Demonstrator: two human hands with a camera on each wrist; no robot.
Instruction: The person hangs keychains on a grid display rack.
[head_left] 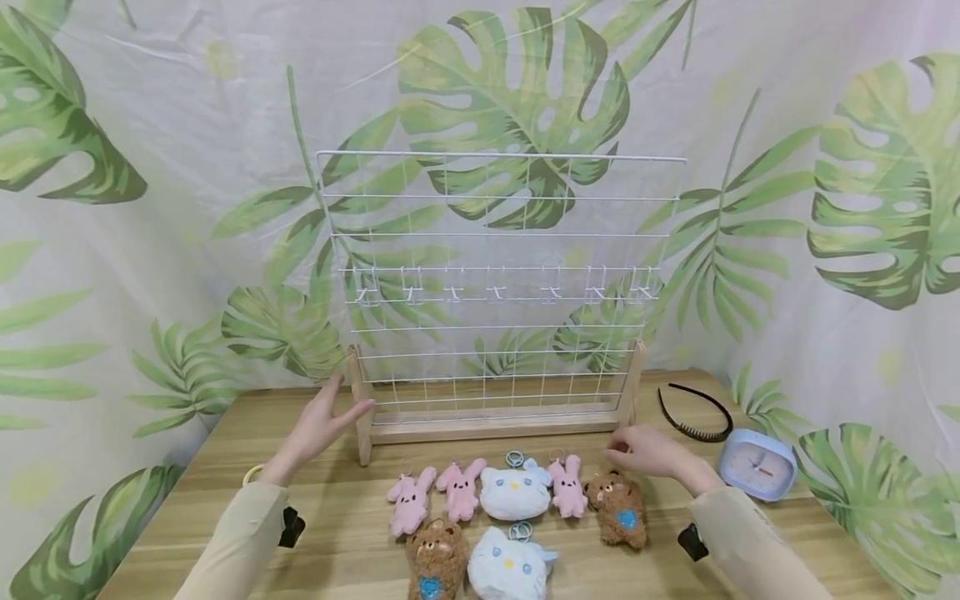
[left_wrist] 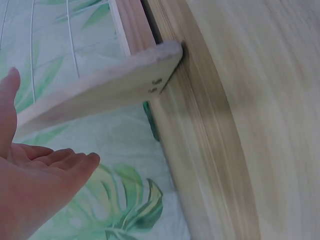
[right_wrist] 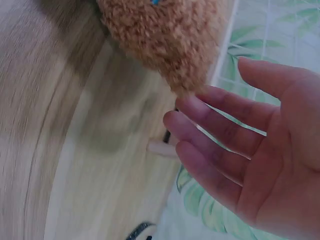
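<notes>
Right bear (head_left: 621, 510) lies face up on table (head_left: 322, 542), right end of back row. Right hand (head_left: 651, 452) just behind it: fingers loosely bent and slightly apart, thumb clear of them; whether fingertips touch the bear, cannot tell. Rack (head_left: 495, 427) upright behind the row, seven hooks (head_left: 495, 293) across its grid. Left hand (head_left: 318, 427) beside rack's left end, fingers extended, thumb spread; contact cannot be told. Back row also: three rabbits (head_left: 461, 492), one cat (head_left: 516, 497). Front: left bear (head_left: 437, 554), second cat (head_left: 506, 575). Far right: clock (head_left: 759, 467), headband (head_left: 708, 435) just behind.
</notes>
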